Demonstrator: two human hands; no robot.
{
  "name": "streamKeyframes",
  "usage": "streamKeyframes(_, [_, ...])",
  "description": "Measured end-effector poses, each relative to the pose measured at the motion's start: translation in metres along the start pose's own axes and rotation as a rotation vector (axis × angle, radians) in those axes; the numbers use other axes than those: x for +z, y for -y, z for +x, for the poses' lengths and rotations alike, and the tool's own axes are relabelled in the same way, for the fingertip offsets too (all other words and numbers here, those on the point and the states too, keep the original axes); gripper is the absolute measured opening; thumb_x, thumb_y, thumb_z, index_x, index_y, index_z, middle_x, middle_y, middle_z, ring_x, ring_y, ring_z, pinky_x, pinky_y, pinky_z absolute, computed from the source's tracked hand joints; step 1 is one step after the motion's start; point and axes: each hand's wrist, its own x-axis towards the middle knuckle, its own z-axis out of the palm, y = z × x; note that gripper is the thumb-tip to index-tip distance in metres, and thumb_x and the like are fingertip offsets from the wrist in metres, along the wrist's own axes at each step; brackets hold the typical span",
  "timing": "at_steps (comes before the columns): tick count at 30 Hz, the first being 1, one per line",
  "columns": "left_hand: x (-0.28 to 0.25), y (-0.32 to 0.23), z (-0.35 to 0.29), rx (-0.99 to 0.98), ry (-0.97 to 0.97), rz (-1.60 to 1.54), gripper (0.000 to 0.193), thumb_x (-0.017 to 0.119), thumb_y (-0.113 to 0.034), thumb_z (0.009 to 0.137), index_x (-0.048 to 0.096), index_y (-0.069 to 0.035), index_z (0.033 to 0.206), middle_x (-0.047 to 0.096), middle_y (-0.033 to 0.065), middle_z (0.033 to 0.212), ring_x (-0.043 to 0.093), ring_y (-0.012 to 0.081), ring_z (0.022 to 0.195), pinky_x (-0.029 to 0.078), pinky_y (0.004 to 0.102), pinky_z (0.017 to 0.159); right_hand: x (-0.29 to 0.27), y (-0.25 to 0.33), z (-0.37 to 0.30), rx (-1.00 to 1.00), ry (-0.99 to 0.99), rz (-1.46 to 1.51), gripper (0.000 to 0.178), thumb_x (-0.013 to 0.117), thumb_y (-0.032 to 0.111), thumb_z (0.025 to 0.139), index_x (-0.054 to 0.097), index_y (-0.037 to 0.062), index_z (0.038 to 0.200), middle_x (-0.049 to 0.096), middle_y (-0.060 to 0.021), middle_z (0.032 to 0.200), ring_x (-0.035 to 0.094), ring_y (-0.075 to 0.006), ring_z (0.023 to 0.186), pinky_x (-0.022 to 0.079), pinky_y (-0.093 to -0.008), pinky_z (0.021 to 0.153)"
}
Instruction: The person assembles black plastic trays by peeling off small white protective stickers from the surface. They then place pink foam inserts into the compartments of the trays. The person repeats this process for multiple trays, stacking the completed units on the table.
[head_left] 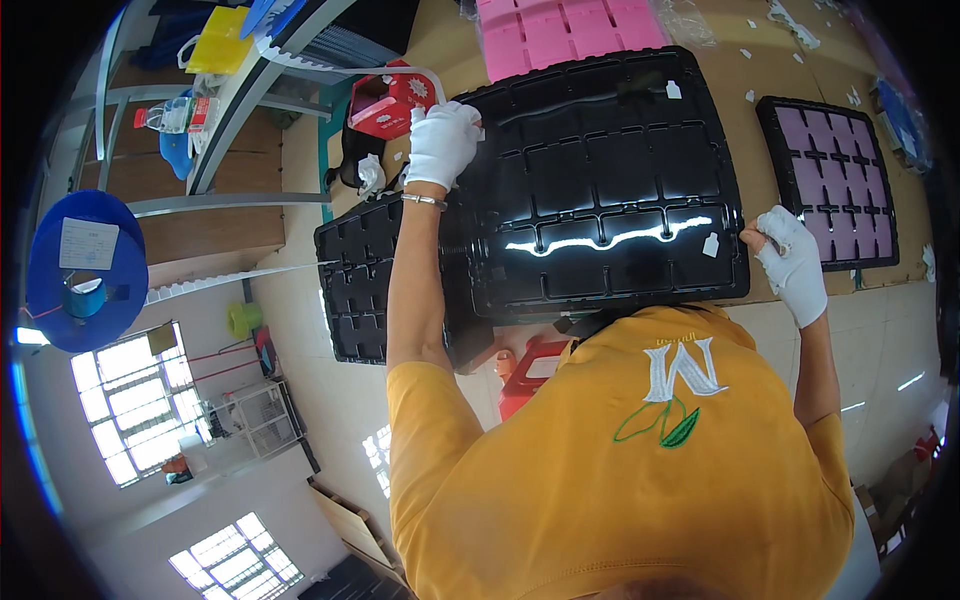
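Observation:
A large glossy black plastic tray point(610, 185) with moulded ridges lies in front of me. Two small white labels, an upper label point(674, 90) and a lower label point(711, 245), are on its right side. My left hand point(443, 145), in a white glove, is closed at the tray's upper left edge, with a small pale label point(481, 134) at its fingertips. Close above that hand ends a curling white label strip point(345, 70). My right hand point(793, 265), gloved with bare fingertips showing, is pinched closed beside the tray's right edge; what it holds is hidden.
Another black tray point(350, 285) lies to the left; a tray with purple panels point(835, 170) sits right. Pink trays point(570, 35) are at the back. A red box point(395, 105) stands by my left hand. A blue reel point(85, 235) and metal frame point(240, 205) are far left.

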Motion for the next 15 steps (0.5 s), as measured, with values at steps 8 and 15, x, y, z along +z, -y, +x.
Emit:
streamKeyframes(8, [0.007, 0.004, 0.006, 0.011, -0.054, -0.034, 0.01, 0.065, -0.02, 0.082, 0.07, -0.02, 0.09, 0.065, 0.0039, 0.099, 0.061, 0.0274, 0.1, 0.039, 0.0559, 0.096, 0.005, -0.003, -0.001, -0.009, 0.002, -0.014, 0.014, 0.07, 0.008, 0.085, 0.062, -0.0023, 0.088, 0.054, -0.0106, 0.078, 0.054, -0.0215, 0.069, 0.044, -0.0304, 0.064])
streamKeyframes(15, [0.015, -0.021, -0.039, -0.01, -0.563, 0.042, 0.009, 0.072, -0.022, 0.077, 0.07, -0.017, 0.084, 0.064, 0.0032, 0.099, 0.06, 0.0258, 0.096, 0.035, 0.0534, 0.102, -0.004, 0.009, -0.011, 0.016, -0.016, -0.025, 0.012, 0.07, 0.007, 0.084, 0.062, -0.0016, 0.087, 0.053, -0.009, 0.077, 0.052, -0.0204, 0.068, 0.042, -0.0298, 0.064])
